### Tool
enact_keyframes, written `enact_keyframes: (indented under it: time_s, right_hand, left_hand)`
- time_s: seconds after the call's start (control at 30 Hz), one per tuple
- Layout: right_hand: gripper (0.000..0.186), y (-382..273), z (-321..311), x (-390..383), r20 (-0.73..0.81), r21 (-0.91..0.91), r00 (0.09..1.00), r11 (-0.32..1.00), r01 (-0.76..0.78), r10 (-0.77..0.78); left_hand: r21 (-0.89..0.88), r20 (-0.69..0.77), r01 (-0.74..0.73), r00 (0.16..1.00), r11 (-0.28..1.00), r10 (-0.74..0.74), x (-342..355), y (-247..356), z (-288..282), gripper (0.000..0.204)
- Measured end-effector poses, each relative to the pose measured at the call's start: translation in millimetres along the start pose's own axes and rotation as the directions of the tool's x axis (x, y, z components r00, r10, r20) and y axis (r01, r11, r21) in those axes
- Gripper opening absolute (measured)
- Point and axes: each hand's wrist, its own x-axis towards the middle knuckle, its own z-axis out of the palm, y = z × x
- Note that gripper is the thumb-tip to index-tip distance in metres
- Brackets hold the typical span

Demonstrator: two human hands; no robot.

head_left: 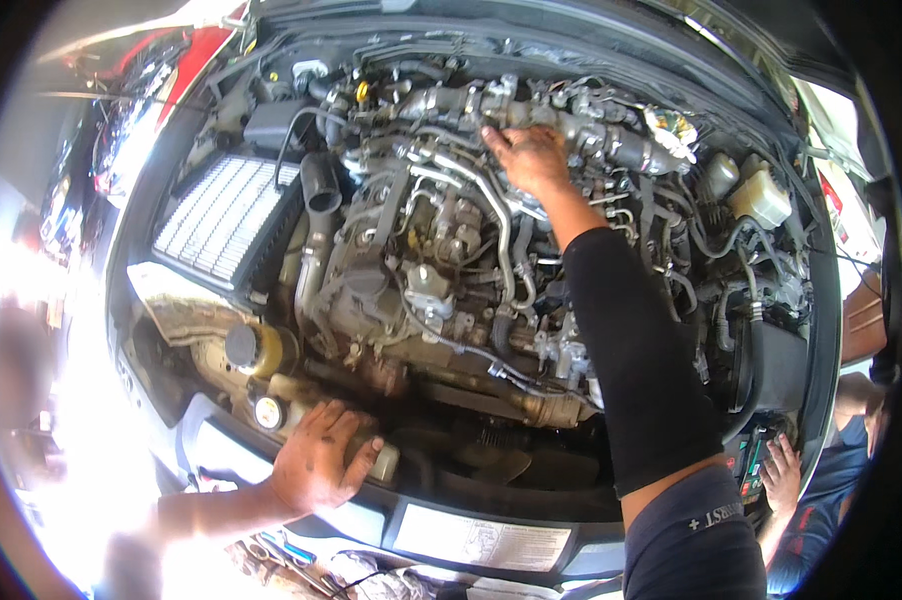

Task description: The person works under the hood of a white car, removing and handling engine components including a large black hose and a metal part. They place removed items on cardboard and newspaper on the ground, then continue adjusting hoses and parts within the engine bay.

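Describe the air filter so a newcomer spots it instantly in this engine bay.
Start at the open engine bay and go to its left side, away from the right hand reaching into the pipes at the back. There sits the air filter, a flat rectangular panel in a dark housing. Its fine white pleats set it apart from the grey metal and black hoses around it.

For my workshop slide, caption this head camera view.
Right hand reaches deep onto the engine while left hand rests on the bay's front edge.

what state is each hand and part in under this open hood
left hand: flat, resting on the front edge of the bay
right hand: reaching into the engine top, fingers on pipes
white pleated air filter: uncovered
yellow round cap: on
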Motion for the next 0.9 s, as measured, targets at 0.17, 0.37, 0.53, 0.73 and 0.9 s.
enact_keyframes:
  time_s: [0.17,0.37,0.53,0.73,0.9]
  right_hand:
    - [0.088,-3,-5,1,0.049,0.011,0.998,0.999,-0.044,0.043]
    - [0.086,-6,-2,-3,-0.112,0.098,0.992,0.994,-0.042,0.053]
    - [0.084,-13,-5,-5,-0.150,0.131,0.983,0.988,-0.085,0.104]
    - [0.082,-20,-12,-1,-0.078,0.208,0.974,0.959,-0.192,0.212]
    - [0.072,-16,-8,3,-0.067,0.153,0.985,0.977,-0.150,0.162]
  left_hand:
    - [-0.015,-0.024,-0.010,1.000,1.000,0.009,2,0,0,0.027]
    - [-0.012,-0.044,0.042,0.998,0.999,-0.042,2,3,2,0.025]
    - [-0.050,-0.029,0.067,0.997,0.997,-0.068,3,4,4,0.024]
    - [-0.030,-0.047,0.059,0.997,0.998,-0.060,7,5,8,0.020]
    - [-0.032,-0.031,0.054,0.998,0.998,-0.055,9,5,10,0.019]
